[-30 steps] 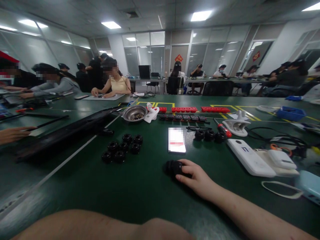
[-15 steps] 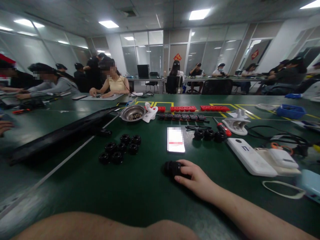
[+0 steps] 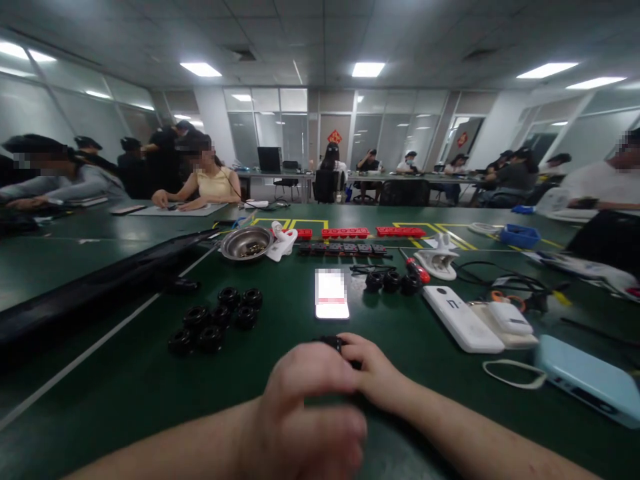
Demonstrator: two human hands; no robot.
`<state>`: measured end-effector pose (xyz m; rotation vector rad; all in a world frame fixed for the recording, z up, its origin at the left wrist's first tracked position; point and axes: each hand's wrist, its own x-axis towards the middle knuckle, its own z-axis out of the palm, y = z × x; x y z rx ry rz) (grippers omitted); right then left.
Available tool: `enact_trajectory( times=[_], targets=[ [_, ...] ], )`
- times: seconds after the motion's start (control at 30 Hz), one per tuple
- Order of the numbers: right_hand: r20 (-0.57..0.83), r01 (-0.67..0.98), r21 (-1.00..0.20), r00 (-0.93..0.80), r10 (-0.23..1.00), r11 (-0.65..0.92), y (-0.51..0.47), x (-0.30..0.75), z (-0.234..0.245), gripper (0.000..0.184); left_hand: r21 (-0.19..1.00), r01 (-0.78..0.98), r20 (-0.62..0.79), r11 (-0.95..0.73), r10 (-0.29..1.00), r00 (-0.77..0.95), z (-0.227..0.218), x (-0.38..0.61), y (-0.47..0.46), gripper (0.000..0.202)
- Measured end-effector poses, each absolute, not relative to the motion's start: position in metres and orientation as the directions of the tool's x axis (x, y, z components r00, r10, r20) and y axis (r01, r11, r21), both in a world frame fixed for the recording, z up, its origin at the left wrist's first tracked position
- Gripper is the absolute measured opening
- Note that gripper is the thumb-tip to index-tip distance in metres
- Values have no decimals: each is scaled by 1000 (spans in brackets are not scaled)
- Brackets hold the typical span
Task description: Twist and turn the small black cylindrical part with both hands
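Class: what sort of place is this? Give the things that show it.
Likely an assembly workroom: long green table shared by seated people, clusters of small black parts, a metal bowl and a red-handled screwdriver.

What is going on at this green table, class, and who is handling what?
Someone's two bare hands meet over the green table. The right hand grips a small black part; the left hand, blurred, curls against the right. A cluster of black rings lies to the left, a phone just behind, white devices to the right. Other people sit at nearby tables.
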<state>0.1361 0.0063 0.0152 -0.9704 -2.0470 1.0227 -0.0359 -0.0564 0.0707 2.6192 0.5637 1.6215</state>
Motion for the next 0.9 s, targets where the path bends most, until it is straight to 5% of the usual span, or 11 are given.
enact_trajectory(
  times=[0.07, 0.17, 0.4, 0.67, 0.9],
  targets=[
    [242, 210, -903, -474, 846, 375, 8, 137, 16, 22, 197, 384, 853, -902, 350, 386, 57, -31, -26, 56],
    [189, 7, -979, -361, 913, 205, 11, 138, 17, 29, 355, 569, 670, -742, 626, 399, 36, -26, -1, 56],
    [59, -136, -990, -221, 973, 29, 13, 139, 11, 38, 533, 663, 316, -526, 851, 420, 27, -24, 13, 50],
    [124, -70, -992, -325, 938, 106, 8, 137, 16, 45, 801, 469, 164, -372, 890, 425, 41, -24, 11, 41],
    [105, -21, -994, -355, 929, 104, 9, 138, 9, 52, 860, 408, 85, -305, 875, 476, 41, -24, 5, 33]
  ],
)
